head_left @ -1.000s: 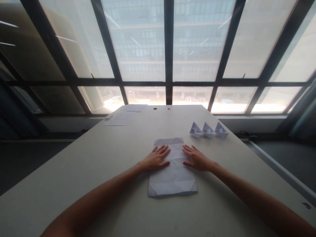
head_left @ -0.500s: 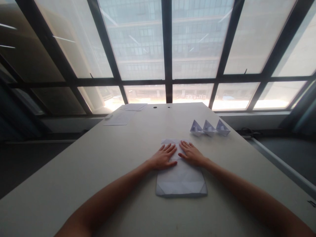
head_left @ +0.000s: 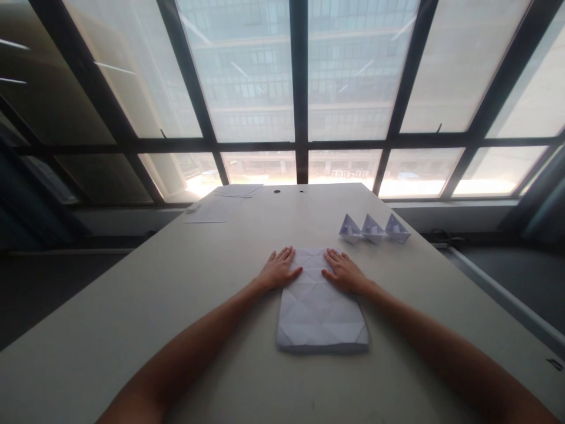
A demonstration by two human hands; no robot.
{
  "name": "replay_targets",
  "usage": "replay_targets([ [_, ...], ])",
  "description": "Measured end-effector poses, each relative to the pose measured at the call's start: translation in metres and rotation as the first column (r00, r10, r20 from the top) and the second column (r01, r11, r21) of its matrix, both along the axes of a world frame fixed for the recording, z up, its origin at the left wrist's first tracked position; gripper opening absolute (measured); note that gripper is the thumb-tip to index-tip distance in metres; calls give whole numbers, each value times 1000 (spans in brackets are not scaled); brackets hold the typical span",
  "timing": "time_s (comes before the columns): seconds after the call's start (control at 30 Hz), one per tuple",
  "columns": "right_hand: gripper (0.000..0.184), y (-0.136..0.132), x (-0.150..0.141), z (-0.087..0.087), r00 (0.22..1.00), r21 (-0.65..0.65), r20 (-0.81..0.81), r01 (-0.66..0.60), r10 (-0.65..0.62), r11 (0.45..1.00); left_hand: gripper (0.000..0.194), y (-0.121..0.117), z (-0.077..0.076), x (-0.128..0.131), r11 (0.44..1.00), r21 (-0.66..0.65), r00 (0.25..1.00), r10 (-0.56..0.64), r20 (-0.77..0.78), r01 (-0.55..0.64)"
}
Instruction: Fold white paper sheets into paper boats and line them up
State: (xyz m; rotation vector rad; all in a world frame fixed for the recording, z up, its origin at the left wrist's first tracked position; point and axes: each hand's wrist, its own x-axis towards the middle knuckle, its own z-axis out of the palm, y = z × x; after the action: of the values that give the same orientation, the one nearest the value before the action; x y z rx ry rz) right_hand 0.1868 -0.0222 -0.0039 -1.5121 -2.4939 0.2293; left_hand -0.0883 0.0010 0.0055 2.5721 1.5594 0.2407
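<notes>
A white sheet of folded paper (head_left: 322, 312) lies on the table in front of me, marked with crossing creases. Its two near corners are folded, and the near edge lifts slightly. My left hand (head_left: 279, 269) rests on the paper's far left edge, fingers extended, thumb on the sheet. On the far right edge lies my right hand (head_left: 345, 272), palm down with the fingers stretched out. Neither hand grips anything. Beyond the right hand, three folded paper boats (head_left: 373, 229) stand in a row.
The long white table (head_left: 185, 347) reaches toward a wall of windows (head_left: 256, 76). Flat sheets of white paper (head_left: 207, 210) lie at its far left. Near the far edge is a dark round hole (head_left: 276, 191). A curtain (head_left: 30, 200) hangs at the left.
My left hand has slid left from the middle of the paper to its left edge, uncovering the creased centre. The right hand has shifted only slightly.
</notes>
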Motion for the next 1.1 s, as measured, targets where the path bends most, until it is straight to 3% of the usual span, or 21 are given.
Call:
replay_targets([
  [0.13,69,-1,0,0,1000,7,-3,13,-13,1000,67,-1,0,1,998,58,999,-25,23,23],
  [0.27,61,-2,0,-2,1000,28,-1,24,-24,999,52,-10,4,7,941,142,945,-320,68,309],
  [0.43,56,-5,-2,-1,998,86,-28,66,-64,994,77,-25,5,15,913,55,912,-407,44,404],
  [0.53,50,-10,-4,2,998,155,-42,45,-38,987,85,-28,4,17,917,23,918,-397,-8,397],
  [0.6,50,-15,-6,3,998,168,-48,-37,45,985,86,-29,4,18,930,15,930,-367,-23,367],
  [0.7,60,-21,-10,3,979,106,-49,-193,199,975,86,-30,4,19,941,10,941,-337,-27,337],
  [0.77,68,-23,-12,2,970,71,-49,-233,236,970,86,-30,4,20,945,11,945,-327,-27,328],
  [1.1,71,-7,-2,-4,999,16,-12,-53,53,998,84,-31,13,21,949,-48,946,-315,-74,312],
])
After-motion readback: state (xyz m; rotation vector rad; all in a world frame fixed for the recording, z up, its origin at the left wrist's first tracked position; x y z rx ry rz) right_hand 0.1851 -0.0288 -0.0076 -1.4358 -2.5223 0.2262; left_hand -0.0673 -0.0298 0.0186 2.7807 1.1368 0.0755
